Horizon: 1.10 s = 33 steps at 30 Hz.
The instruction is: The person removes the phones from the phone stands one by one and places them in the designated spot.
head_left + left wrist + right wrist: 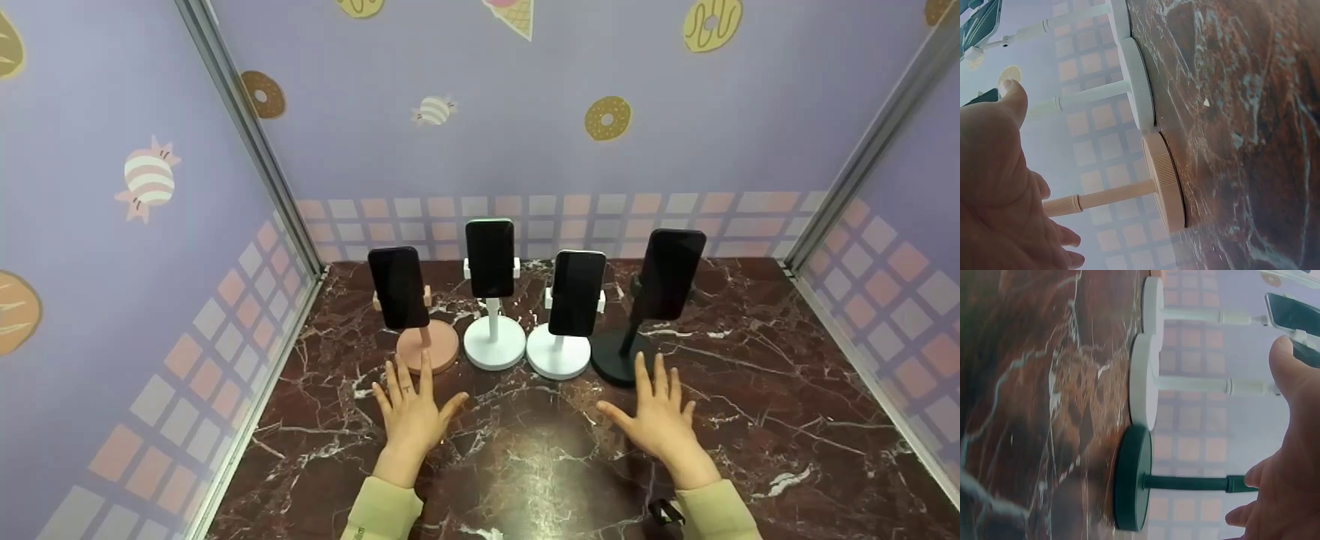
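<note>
Phone stands with round bases line up across the table, each bearing a dark-screened phone. At the left is a pink stand [437, 351] with a black phone [399, 287]; my left hand [412, 420] hovers before it, fingers spread, holding nothing. Two white stands fill the middle, one [495, 346] with a green-edged phone [490, 259], the other [559, 358] with a pale-edged phone [577, 292]. A black stand [609, 361] at the right carries another black phone [672, 274]. My right hand [660, 424], spread and holding nothing, overlaps its base in the head view.
The dark red marbled tabletop [525, 465] runs back to a purple printed wall [525, 150]. Similar panels [112, 300] close in both sides, with metal posts [255, 135] at the corners. A small black object [665, 512] shows beside the right sleeve.
</note>
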Each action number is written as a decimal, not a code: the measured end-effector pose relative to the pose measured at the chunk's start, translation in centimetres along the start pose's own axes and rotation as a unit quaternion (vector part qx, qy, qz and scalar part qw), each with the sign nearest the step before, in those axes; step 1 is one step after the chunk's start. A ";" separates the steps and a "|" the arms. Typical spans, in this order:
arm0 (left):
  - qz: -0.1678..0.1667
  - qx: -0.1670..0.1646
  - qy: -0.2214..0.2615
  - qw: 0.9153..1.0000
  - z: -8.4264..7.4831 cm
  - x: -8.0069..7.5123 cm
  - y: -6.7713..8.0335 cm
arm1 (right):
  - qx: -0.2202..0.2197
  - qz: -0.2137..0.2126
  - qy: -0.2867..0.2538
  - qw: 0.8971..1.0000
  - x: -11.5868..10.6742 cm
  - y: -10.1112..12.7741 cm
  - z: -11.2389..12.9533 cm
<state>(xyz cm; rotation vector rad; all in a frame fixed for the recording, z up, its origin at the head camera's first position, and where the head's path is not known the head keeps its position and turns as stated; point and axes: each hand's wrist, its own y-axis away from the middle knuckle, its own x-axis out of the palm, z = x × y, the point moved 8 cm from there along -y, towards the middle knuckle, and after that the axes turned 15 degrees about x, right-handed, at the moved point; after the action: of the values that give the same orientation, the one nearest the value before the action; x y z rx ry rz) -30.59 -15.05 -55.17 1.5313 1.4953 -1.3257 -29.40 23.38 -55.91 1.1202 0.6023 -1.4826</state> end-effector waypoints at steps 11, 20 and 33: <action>-0.033 -0.008 0.054 0.998 0.5 -0.7 -0.2 | -0.036 0.008 -0.058 0.998 1.3 0.1 2.9; -0.045 -0.028 0.102 0.993 1.3 -1.1 -0.6 | -0.062 0.036 -0.115 0.991 2.0 0.2 5.2; -0.078 -0.056 0.165 0.982 2.3 -2.0 -1.1 | -0.102 0.053 -0.147 0.982 3.1 0.8 8.7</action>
<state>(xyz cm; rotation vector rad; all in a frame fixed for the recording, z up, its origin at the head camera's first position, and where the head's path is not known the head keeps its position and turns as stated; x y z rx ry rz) -31.90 -17.69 -53.79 1.6465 1.8960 -1.0853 -31.12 14.38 -54.83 0.7458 0.4677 -1.4256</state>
